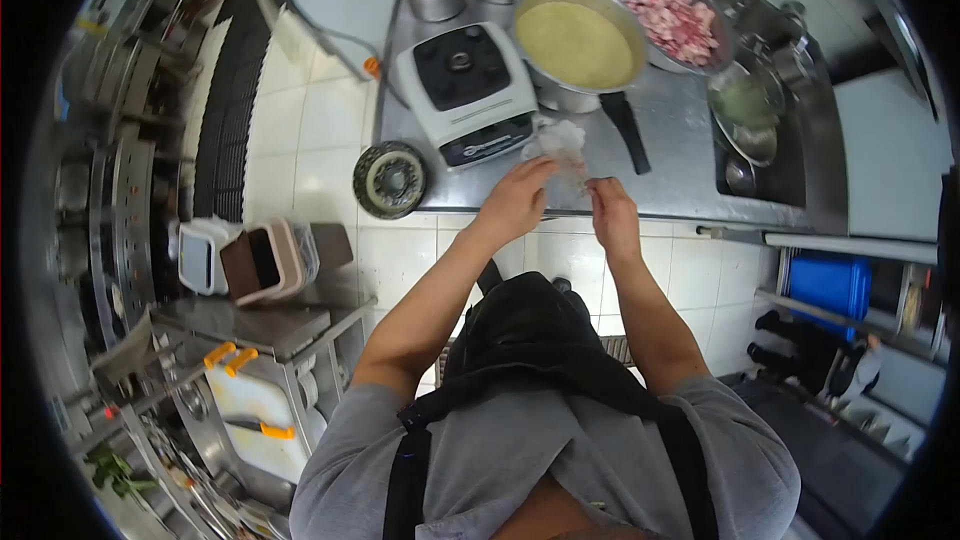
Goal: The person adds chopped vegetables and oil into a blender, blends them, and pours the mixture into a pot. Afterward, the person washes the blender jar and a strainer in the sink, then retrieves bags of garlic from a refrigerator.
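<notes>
A crumpled, see-through plastic piece (560, 147) lies at the front of the steel counter, beside the white and black blender base (470, 85). My left hand (520, 197) touches its left side, fingers bent around the near edge. On the right, my right hand (612, 212) pinches the lower right end of the plastic. Just behind my hands stands a pot of yellowish liquid (580, 40), its black handle (626, 132) reaching toward the counter's front.
A bowl of diced raw meat (670, 20) stands at the back right, next to a sink (765, 182) holding bowls. A round dark ring-shaped item (390, 180) sits at the counter's left corner. Bins (262, 262) stand lower left; a person (850, 365) is partly visible at right.
</notes>
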{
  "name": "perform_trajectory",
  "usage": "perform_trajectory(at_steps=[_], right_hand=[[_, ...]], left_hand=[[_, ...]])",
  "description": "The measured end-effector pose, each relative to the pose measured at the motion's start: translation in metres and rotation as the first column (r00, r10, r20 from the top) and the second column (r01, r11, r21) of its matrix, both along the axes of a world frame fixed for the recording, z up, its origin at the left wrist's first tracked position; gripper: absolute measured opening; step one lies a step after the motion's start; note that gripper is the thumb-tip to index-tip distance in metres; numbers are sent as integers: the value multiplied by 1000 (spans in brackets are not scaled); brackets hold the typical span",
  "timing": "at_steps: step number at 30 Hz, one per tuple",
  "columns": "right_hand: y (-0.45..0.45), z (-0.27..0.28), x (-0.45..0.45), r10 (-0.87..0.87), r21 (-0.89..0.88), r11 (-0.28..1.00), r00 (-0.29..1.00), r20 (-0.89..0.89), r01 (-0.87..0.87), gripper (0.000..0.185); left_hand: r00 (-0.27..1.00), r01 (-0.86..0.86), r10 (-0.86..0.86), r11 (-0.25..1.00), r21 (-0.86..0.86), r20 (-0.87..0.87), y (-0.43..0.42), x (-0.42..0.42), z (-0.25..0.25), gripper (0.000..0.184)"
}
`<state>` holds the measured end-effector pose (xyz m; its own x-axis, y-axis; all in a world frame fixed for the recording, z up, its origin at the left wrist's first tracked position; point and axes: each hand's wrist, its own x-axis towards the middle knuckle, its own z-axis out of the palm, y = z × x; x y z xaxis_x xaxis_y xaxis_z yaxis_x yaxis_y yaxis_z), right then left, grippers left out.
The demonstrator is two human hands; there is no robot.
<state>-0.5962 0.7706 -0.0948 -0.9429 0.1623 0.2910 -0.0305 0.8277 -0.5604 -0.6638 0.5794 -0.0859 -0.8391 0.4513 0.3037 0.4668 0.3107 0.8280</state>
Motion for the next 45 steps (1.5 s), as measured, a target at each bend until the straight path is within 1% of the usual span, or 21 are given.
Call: perform_trajectory(at_steps=[2,3,5,6,8,12,17,18,20,22,24,26,28,29,31,35,37,39,42,44,45], right_hand=[[3,25,14,2,-113,994,998,-64,-10,13],[8,36,20,-29,-109,994,999,-40,24,11],[29,46,34,-80,-107,991,996,-50,74,11],[39,50,38,-82,-115,990,995,-48,76,11],[62,49,46,-123,-128,985,991,-58,114,9],[101,46,55,-117,-167,980,993,-28,110,9],[172,35,58,-154,-229,963,987,-41,141,10],[191,32,56,-149,-232,964,987,-58,132,9],[233,26,47,-186,-266,950,981,-51,166,9],[274,21,37,-220,-304,932,975,-37,199,9],[313,21,23,-199,-174,968,976,-90,181,10],[337,26,13,-193,-220,959,980,-38,180,10],[349,40,7,-180,-257,951,984,-4,173,11],[352,50,3,-152,-251,959,987,-51,135,12],[357,71,-3,-110,-249,965,988,-112,79,12],[357,99,19,-15,-389,921,1000,3,15,13],[356,93,39,43,-393,919,998,54,-18,12],[350,58,57,96,-390,919,992,78,-58,12],[338,11,67,131,-419,902,991,31,-106,22],[344,25,62,144,-477,872,989,39,-108,27],[353,31,58,162,-542,833,986,39,-115,32]], left_hand=[[924,288,-276,957,8,-264,45,-10,11,32],[907,332,-315,943,14,-279,61,-14,7,32],[894,437,-447,866,-244,15,88,-15,-6,28],[882,457,-471,855,-246,5,98,-10,1,28],[939,330,-342,892,-308,15,112,5,10,22],[949,287,-312,904,-316,-32,142,27,-24,19],[980,164,-175,980,-116,-95,192,40,-75,18],[980,160,-172,979,-123,-96,206,41,-72,18],[997,-11,32,957,-290,67,233,44,-68,18],[992,-101,124,926,-364,38,259,39,-73,17],[970,-219,240,933,-287,40,279,31,-63,15],[936,-349,351,924,-155,-15,295,20,-38,13],[915,-404,393,901,-158,-96,301,0,-7,13],[907,-420,407,893,-161,-110,302,-6,16,13],[929,-356,353,934,-7,-108,300,-16,61,14],[953,-236,238,971,37,-188,279,-10,109,14],[977,-155,113,958,-241,-178,267,15,127,13],[996,-79,56,894,-441,-65,251,28,104,13],[1000,7,5,892,-453,26,241,41,53,16],[980,-163,197,783,-601,-8,251,33,12,21],[986,-165,152,825,-540,-68,269,27,10,25]])
